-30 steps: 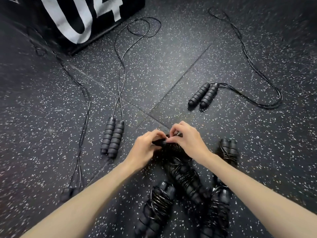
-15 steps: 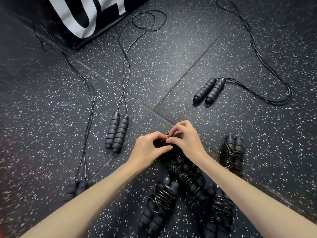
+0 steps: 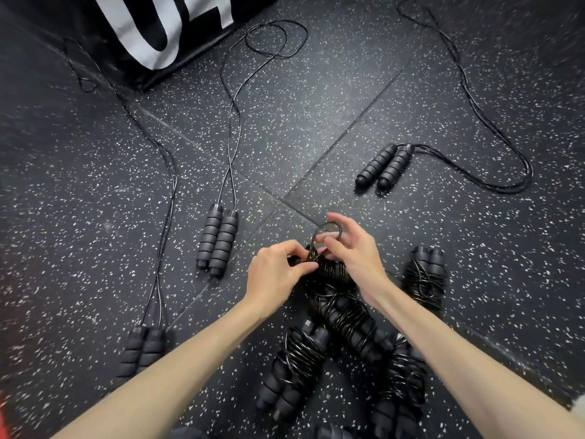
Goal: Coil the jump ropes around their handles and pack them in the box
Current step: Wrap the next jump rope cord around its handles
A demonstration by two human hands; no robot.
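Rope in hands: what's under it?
Under the rope being wound lies another coiled rope, angled toward the lower right, on the speckled floor. The left hand and right hand cover where the two meet, so contact is unclear.

Single head-worn wide-angle view, looking forward and steeply down at the floor (image 3: 316, 106) from close above. Both forearms enter from the bottom edge, the hands meeting near frame centre. Straight floor seams bow toward the edges; no second view overlaps.
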